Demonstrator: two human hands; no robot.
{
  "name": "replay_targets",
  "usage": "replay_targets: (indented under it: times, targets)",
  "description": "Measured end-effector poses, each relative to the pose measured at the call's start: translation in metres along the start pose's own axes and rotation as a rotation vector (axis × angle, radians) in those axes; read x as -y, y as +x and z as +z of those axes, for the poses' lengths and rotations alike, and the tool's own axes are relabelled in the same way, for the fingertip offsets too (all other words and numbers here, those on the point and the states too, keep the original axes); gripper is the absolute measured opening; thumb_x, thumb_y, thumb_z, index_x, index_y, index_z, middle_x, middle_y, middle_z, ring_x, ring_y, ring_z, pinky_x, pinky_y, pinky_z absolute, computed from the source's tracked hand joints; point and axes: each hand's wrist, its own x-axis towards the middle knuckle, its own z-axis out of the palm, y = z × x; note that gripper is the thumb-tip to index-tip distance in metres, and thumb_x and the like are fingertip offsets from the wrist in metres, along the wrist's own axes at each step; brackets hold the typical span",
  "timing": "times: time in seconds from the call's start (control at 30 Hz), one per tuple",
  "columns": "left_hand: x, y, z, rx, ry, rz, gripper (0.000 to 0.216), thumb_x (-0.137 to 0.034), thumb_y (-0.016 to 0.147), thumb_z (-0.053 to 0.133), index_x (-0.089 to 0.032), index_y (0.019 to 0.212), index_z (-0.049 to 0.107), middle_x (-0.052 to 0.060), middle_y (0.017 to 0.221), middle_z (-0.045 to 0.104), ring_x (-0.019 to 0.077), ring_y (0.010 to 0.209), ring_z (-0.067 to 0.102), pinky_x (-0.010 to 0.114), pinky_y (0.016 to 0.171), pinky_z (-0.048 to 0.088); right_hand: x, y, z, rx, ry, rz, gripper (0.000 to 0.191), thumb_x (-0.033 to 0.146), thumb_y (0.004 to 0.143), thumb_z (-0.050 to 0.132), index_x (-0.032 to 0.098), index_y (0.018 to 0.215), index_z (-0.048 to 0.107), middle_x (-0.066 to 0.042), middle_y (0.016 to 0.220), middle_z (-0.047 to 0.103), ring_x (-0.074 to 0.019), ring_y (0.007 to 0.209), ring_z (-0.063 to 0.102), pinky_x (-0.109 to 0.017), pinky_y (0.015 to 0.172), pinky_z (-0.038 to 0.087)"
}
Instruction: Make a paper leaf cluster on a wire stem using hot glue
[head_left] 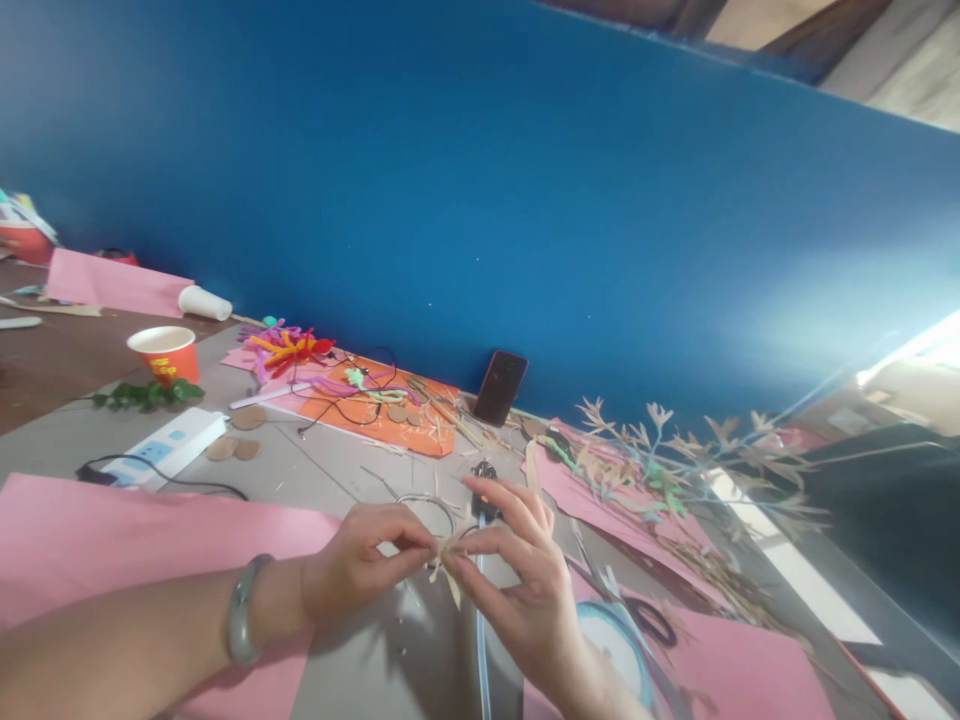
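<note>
My left hand [367, 560], with a bangle on its wrist, pinches thumb against forefinger at a small beige flower-like piece [454, 585] with thin pointed petals, perhaps dried leaf or paper. Reaching in from the other side, my right hand [517, 575] grips the same piece between thumb and forefinger, its other fingers raised. The fingertips nearly meet and hide the middle of the piece. Just behind them a thin looped wire [431, 500] lies on the grey table [352, 660]. A pale blue strip [482, 630] runs below my right hand.
A phone [501, 388] leans on the blue wall. Orange paper [420, 425] and colourful pipe cleaners [296, 350] lie behind. At left are a red paper cup [166, 358] and a white power strip [161, 450]. Scissors [651, 620] and wrapped beige stems [660, 460] lie at right.
</note>
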Motion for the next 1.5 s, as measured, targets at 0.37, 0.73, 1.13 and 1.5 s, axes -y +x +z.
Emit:
replay_targets:
  times: [0.37, 0.73, 1.13, 1.5]
  targets:
    - [-0.0002, -0.0013, -0.0003, 0.019, 0.030, 0.027, 0.010, -0.017, 0.086, 0.060, -0.016, 0.080, 0.069, 0.004, 0.072, 0.071, 0.0129, 0.066, 0.065, 0.021, 0.065, 0.050, 0.0066, -0.0021, -0.0010, 0.017, -0.096, -0.013, 0.011, 0.019, 0.083, 0.065, 0.029, 0.080, 0.069, -0.001, 0.127, 0.062, -0.0303, 0.114, 0.051, -0.049, 0.090, 0.037]
    - [0.0026, -0.0039, 0.0011, 0.030, 0.036, 0.035, 0.011, -0.018, 0.087, 0.059, -0.016, 0.083, 0.069, 0.006, 0.076, 0.072, 0.0138, 0.069, 0.066, 0.022, 0.067, 0.051, 0.0039, -0.0028, 0.0002, 0.056, -0.089, -0.039, 0.013, 0.016, 0.083, 0.063, 0.028, 0.082, 0.068, -0.002, 0.131, 0.061, -0.0307, 0.116, 0.050, -0.052, 0.092, 0.035]
    - [-0.0022, -0.0001, -0.0005, 0.020, -0.022, -0.042, 0.015, -0.019, 0.086, 0.061, -0.015, 0.073, 0.068, 0.005, 0.069, 0.070, 0.0137, 0.066, 0.065, 0.023, 0.065, 0.050, 0.0009, -0.0029, -0.0004, 0.040, -0.003, 0.033, 0.012, 0.021, 0.081, 0.069, 0.031, 0.087, 0.072, -0.003, 0.125, 0.065, -0.0312, 0.114, 0.052, -0.054, 0.092, 0.039]
    - [-0.0014, -0.0006, -0.0006, -0.010, 0.051, 0.067, 0.007, -0.013, 0.085, 0.061, -0.015, 0.080, 0.066, 0.005, 0.073, 0.071, 0.0132, 0.067, 0.065, 0.021, 0.064, 0.050, 0.0035, -0.0041, 0.0028, -0.002, -0.078, -0.007, 0.013, 0.018, 0.081, 0.067, 0.030, 0.083, 0.070, -0.001, 0.125, 0.064, -0.0307, 0.115, 0.050, -0.052, 0.092, 0.036]
